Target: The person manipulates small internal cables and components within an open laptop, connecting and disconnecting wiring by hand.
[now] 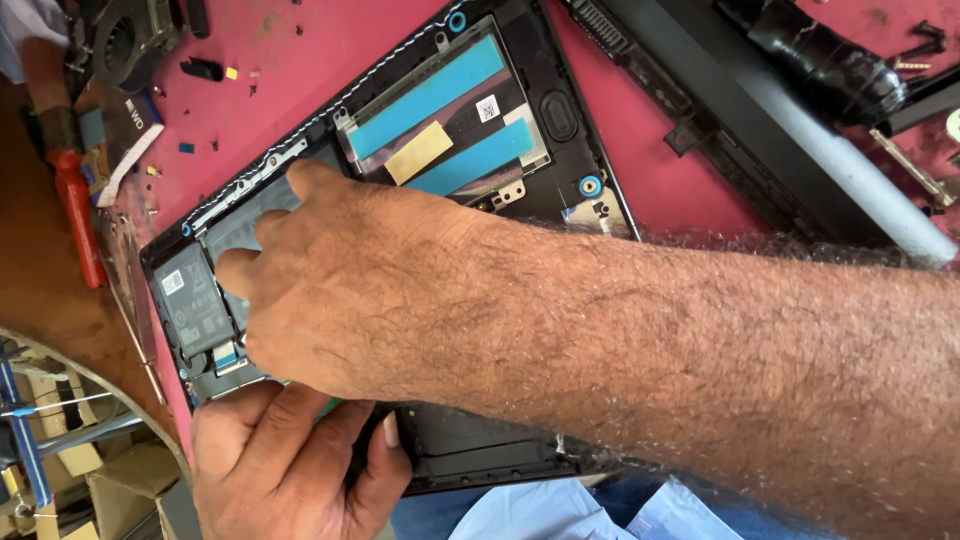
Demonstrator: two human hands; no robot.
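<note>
Red surface (300,60) carries an opened laptop base (560,130); right hand (330,290) presses spread fingers inside, left hand (290,465) pinches its edge (flat ribbon cable (228,352) might tear if tugged).

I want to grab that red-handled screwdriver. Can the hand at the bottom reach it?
Probably not right now: the left hand grips the edge of the opened black laptop base, while the red-handled screwdriver lies apart on the brown wooden table. Nothing blocks the way there.
</note>
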